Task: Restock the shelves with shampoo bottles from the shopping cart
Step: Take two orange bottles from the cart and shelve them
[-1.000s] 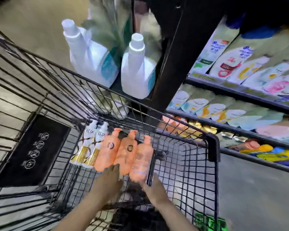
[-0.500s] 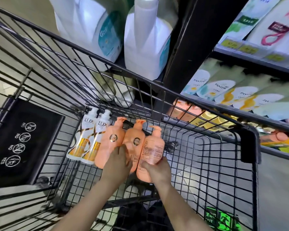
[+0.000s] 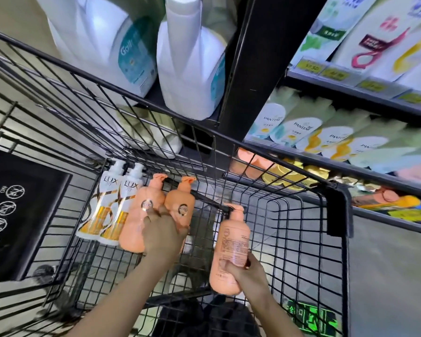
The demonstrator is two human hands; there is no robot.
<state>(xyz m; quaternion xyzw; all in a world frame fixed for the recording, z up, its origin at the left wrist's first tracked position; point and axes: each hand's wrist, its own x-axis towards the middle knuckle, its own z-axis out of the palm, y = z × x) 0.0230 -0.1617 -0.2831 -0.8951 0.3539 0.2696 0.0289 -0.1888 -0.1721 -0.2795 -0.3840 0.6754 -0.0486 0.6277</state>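
A black wire shopping cart (image 3: 301, 239) stands against the shelves. On its floor lie two white and gold Lux bottles (image 3: 107, 205) and two orange pump bottles (image 3: 141, 215). My left hand (image 3: 163, 237) rests on the lower ends of the two orange bottles, fingers spread over them. My right hand (image 3: 243, 268) grips a third orange pump bottle (image 3: 231, 244), lifted clear of the others and held upright with its back label toward me.
Shelves (image 3: 350, 166) to the right hold Pantene bottles (image 3: 301, 132), with orange and gold bottles on a lower shelf (image 3: 289, 171). Large white jugs (image 3: 190, 69) stand on the end shelf past a black upright post (image 3: 248, 69). A black child-seat flap (image 3: 22, 210) is at left.
My right hand has pulled the third orange bottle away from the row, to the right and upward. My left hand has settled onto the two remaining orange bottles.
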